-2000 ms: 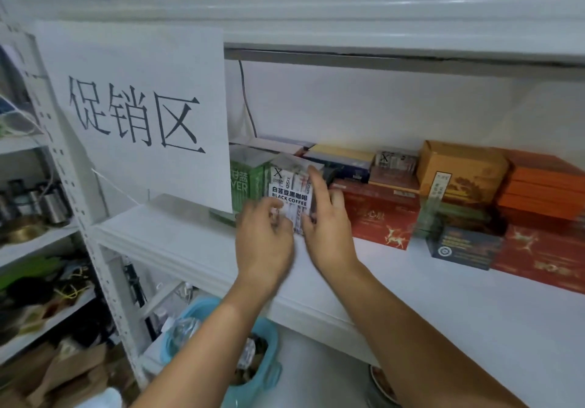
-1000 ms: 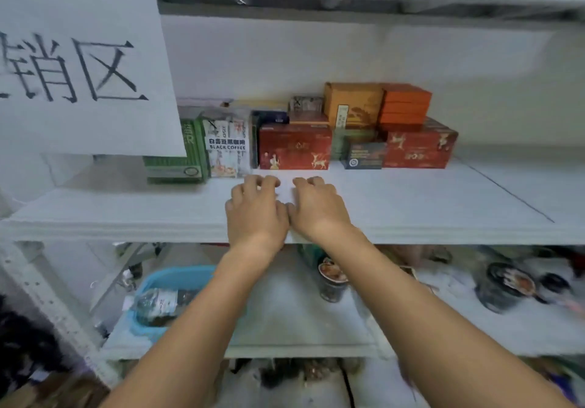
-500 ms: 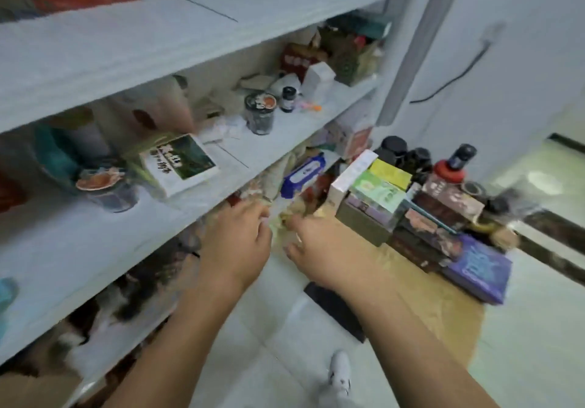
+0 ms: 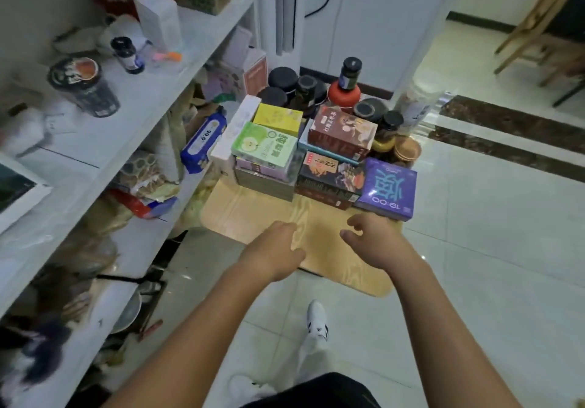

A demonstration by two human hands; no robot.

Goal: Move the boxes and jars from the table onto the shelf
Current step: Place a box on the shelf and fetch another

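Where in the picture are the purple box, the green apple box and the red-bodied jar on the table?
purple box (image 4: 386, 188): head view, middle of its top face.
green apple box (image 4: 265, 145): head view, centre of its lid.
red-bodied jar (image 4: 344, 96): head view, on its red body below the dark cap.

Both bare hands are hovering empty over the near part of a low light-wood table (image 4: 253, 214), the left hand (image 4: 273, 254) and right hand (image 4: 375, 243) with fingers loosely curled. Farther back, a green apple-printed box (image 4: 266, 145), a purple box (image 4: 387, 189) and dark-lidded jars (image 4: 283, 78) are crowding the tabletop. A white shelf unit (image 4: 142, 100) is standing to the left.
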